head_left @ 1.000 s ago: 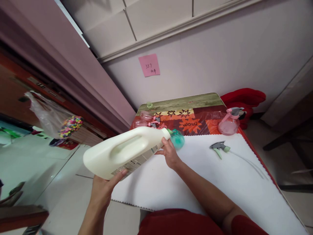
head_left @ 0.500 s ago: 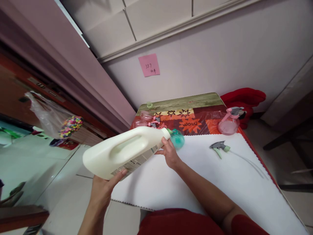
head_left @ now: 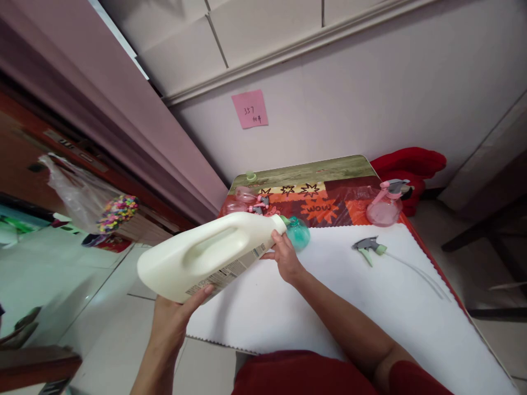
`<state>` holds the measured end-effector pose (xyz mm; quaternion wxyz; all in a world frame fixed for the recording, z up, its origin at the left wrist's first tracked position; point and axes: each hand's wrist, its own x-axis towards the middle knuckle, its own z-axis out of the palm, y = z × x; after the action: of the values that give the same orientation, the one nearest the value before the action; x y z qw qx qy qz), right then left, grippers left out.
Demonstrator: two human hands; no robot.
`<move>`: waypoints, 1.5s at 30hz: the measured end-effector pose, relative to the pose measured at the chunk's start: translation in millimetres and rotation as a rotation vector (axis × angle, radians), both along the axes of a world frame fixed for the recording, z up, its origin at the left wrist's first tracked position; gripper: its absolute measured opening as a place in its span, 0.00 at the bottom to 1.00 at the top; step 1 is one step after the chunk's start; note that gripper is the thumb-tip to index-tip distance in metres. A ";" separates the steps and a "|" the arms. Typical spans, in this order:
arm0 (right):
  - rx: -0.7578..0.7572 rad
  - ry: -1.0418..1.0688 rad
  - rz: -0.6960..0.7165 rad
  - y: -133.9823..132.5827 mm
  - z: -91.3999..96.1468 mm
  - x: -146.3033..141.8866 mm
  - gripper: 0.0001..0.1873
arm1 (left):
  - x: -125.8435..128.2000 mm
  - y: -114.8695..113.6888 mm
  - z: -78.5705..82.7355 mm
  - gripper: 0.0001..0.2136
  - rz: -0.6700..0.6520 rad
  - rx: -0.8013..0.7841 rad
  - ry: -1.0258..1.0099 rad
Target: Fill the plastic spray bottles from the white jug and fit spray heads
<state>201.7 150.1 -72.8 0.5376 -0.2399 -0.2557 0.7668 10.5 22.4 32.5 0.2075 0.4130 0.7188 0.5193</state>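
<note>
A large cream-white jug (head_left: 173,263) with a moulded handle is held tilted, its green spout at the mouth of a small round teal bottle (head_left: 299,236). My left hand (head_left: 177,315) supports the jug's base end, thumb on the label side. Near the neck, my right hand (head_left: 286,258) grips the same jug, fingers partly hidden behind it. The teal bottle stands on the white mat, with liquid inside. To the right lies a grey and green spray trigger head (head_left: 369,247) with its long clear tube.
A pink spray bottle (head_left: 385,208) stands at the table's right. Behind the jug lie clear pink bottles (head_left: 236,207) with pink and grey spray heads. A light green cap (head_left: 251,176) sits on the far edge. A plastic bag (head_left: 74,189) hangs at left.
Both hands and the jug hold nearly the same pose, spout still at the teal bottle. The view has shifted very slightly.
</note>
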 end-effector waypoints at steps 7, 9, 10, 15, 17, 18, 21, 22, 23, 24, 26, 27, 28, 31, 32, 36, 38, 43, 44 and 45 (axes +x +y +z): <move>-0.004 -0.002 0.009 -0.4 1.0 0.9 0.35 | -1.0 0.2 1.9 0.42 -0.027 -0.017 -0.019; -0.003 -0.004 0.008 -0.5 1.1 0.9 0.35 | -1.6 -0.5 2.1 0.41 -0.026 -0.022 -0.011; -0.005 -0.006 0.009 -0.5 1.2 0.8 0.36 | -1.8 -0.8 2.1 0.41 -0.025 -0.028 -0.012; -0.010 -0.002 0.010 -0.2 0.6 -0.1 0.36 | -3.2 -1.6 0.6 0.40 -0.019 -0.037 -0.014; -0.014 -0.002 0.010 -0.1 0.4 -0.2 0.35 | -3.5 -1.3 0.2 0.39 -0.022 -0.033 0.007; -0.015 -0.002 0.010 -0.1 0.4 -0.2 0.35 | -3.5 -1.0 0.1 0.39 -0.024 -0.032 0.015; -0.007 -0.001 0.010 0.0 0.5 0.1 0.36 | -3.2 -0.4 0.2 0.38 -0.016 -0.032 0.024; -0.005 -0.001 0.010 0.0 0.4 0.2 0.36 | -3.1 -0.3 0.3 0.39 -0.014 -0.034 0.020; -0.006 0.001 0.009 0.1 0.3 0.2 0.36 | -2.9 -0.1 0.3 0.39 -0.014 -0.035 0.016; -0.008 0.003 0.009 0.1 0.2 0.1 0.36 | -2.8 -0.1 0.3 0.39 -0.014 -0.034 0.012; -0.011 0.006 0.008 0.2 -0.3 -0.1 0.36 | -2.7 -0.2 0.3 0.39 -0.016 -0.032 0.006; -0.011 0.007 0.007 0.3 -0.5 -0.1 0.36 | -2.7 -0.4 0.4 0.39 -0.017 -0.030 0.004; -0.009 0.008 0.008 0.3 -0.7 -0.2 0.36 | -2.8 -0.7 0.5 0.39 -0.016 -0.027 0.005; -0.005 0.007 0.012 0.0 -0.4 -0.1 0.36 | -3.4 -1.5 0.8 0.40 -0.021 -0.037 0.013; -0.006 0.007 0.013 -0.2 0.0 0.1 0.36 | -3.6 -1.7 0.8 0.40 -0.023 -0.041 0.013; -0.013 0.001 0.013 -0.8 1.8 0.6 0.35 | -4.2 -1.8 0.1 0.38 -0.017 -0.047 0.014; -0.011 -0.003 0.016 -0.8 2.1 0.7 0.36 | -4.6 -1.7 -0.8 0.37 -0.010 -0.044 0.018; -0.006 -0.007 0.020 -0.8 2.1 0.7 0.36 | -7.5 -2.8 -2.8 0.39 -0.018 -0.051 0.027; -0.005 -0.009 0.020 -0.9 2.1 0.7 0.36 | -7.9 -3.1 -3.0 0.39 -0.014 -0.058 0.033; -0.005 -0.009 0.019 -0.9 2.1 0.8 0.36 | -8.1 -3.4 -3.0 0.39 -0.012 -0.063 0.036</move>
<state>202.5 149.2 -70.7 0.5284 -0.2421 -0.2587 0.7716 2.4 19.0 29.5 0.2105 0.4199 0.7361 0.4875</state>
